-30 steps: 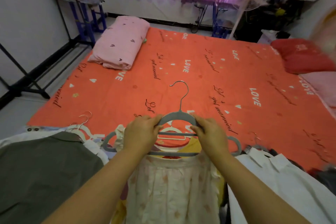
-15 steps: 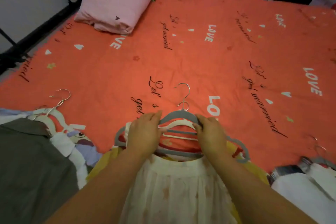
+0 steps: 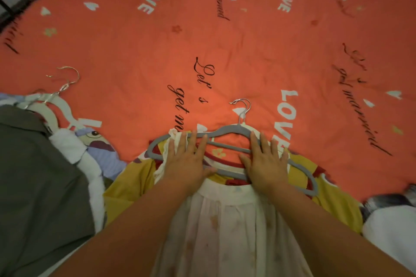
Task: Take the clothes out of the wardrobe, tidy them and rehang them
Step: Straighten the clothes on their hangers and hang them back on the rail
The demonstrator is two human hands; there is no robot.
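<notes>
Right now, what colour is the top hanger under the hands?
The hanger is grey; the head view shows it best.

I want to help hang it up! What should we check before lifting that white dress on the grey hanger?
1. Left hand gripping grey velvet hanger: not ok, lies flat.
2. Right hand gripping: not ok, flat too.
3. Sheer white dress strap over hanger's left shoulder: ok.
4. Other strap: cannot tell, hand covers it.
5. Silver hooks untangled: cannot tell, two overlap.
</notes>
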